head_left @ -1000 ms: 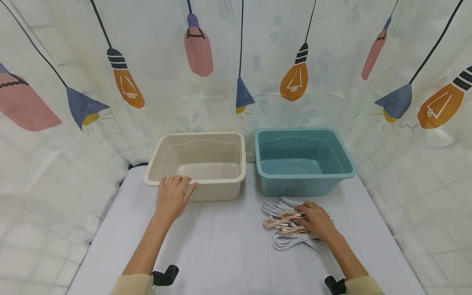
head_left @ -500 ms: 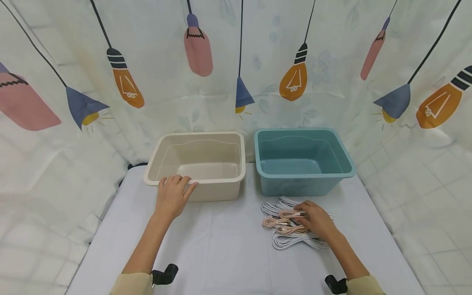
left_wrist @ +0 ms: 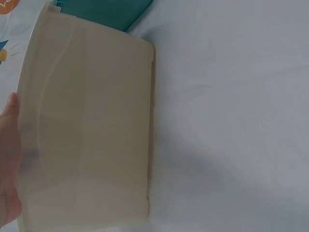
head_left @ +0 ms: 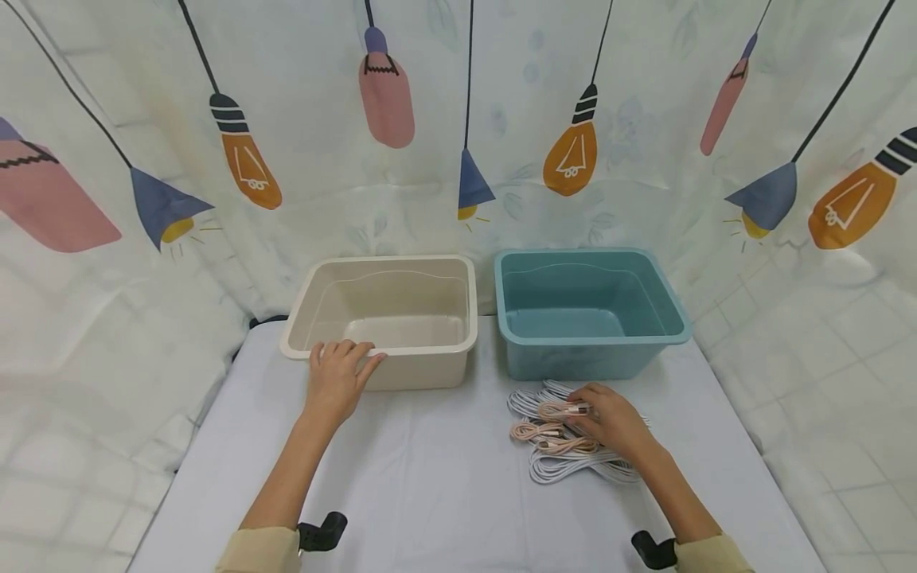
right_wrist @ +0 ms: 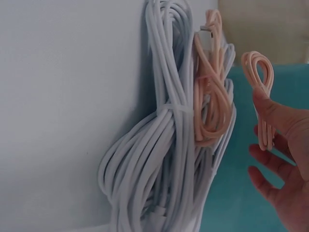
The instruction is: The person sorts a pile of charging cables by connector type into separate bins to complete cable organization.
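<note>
One bundled pink USB cable is pinched in the right hand just above coiled white cables on the cloth-covered bench; the left hand grips a beige plastic bin's rim.

Forearms angled forward; left grip relaxed, thumb spread; right grip pinching, lower fingers loose.

Head cam's the farthest back, looking forward and down over the bench. Left wrist cam is up close on the beige bin, view rolled sideways. Right wrist one's close on the cables, also sideways, and shares them with head. All three catch the teal bin.
</note>
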Available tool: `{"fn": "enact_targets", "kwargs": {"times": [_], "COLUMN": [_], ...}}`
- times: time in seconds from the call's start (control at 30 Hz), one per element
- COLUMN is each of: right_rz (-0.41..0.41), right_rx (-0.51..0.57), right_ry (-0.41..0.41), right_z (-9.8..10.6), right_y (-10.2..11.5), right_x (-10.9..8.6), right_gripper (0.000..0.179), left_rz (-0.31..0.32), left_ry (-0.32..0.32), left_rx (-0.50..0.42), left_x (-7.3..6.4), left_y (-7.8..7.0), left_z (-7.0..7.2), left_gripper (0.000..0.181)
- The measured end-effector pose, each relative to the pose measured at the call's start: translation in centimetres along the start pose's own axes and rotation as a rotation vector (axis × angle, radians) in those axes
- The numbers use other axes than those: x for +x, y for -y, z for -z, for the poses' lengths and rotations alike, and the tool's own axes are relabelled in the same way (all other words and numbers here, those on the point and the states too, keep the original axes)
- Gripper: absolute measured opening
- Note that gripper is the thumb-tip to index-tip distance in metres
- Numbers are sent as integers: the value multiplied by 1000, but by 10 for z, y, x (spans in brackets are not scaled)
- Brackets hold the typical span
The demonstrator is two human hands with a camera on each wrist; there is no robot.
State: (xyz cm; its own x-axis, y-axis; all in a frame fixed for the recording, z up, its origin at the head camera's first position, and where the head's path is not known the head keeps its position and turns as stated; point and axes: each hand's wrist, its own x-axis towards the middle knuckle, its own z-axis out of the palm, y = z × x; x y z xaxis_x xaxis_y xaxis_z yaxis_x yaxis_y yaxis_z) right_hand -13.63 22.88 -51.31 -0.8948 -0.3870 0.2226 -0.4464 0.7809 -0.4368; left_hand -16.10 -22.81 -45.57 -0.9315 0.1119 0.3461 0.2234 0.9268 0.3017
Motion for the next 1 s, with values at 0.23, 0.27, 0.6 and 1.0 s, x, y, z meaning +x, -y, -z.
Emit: {"fn": "enact_targets", "kwargs": {"times": [0.23,0.27,0.6,1.0], "right_rz": [31,32,45,55], "right_rx": [-10,-12,6,82], "right_ry": [-22,-23,-35,-46], "right_z": [6,8,17,30], "right_y": [10,12,22,38], "right_x": [5,6,14,28], "right_gripper": [29,29,29,30], "left_rz": [-15,-14,2,15], "left_ry": [-27,-28,-8,1], "left_rx": [-57,-62,-61,-8], "left_x": [-2,-2,-1,-1], "left_y": [2,2,1,-4], "left_z": [-2,-2,-1,0], "left_gripper": [36,37,40,42]}}
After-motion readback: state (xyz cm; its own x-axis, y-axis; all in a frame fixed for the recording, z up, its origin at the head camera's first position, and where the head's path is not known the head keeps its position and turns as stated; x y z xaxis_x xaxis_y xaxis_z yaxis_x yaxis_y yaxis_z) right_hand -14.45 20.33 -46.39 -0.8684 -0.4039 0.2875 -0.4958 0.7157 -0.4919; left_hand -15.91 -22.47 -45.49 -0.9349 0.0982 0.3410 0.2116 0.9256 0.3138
